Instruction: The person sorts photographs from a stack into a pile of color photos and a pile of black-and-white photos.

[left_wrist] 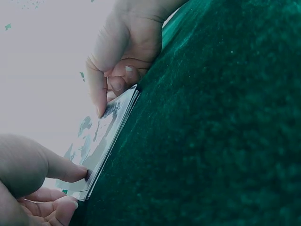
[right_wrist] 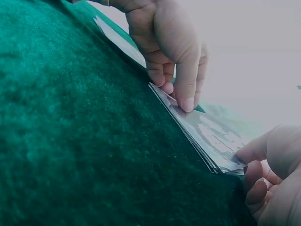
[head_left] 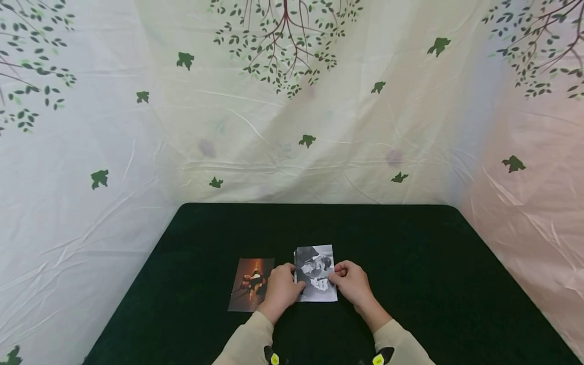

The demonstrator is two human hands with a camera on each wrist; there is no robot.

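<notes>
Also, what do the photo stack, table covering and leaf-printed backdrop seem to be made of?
Photo stack: thin card or photo paper, probably glossy; the right wrist view shows layered edges and pale glare.
Table covering: velvet-like cloth, softly matte; mottled nap shows in both wrist views.
Leaf-printed backdrop: thin fabric or plastic sheeting; creases and slight sheen leave it open.

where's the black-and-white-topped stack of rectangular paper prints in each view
Head: black-and-white-topped stack of rectangular paper prints, lower centre, between left hand and right hand.
Left wrist: stack, left of centre.
Right wrist: stack, right of centre.
Shared landmark: dark green velvety cloth.
</notes>
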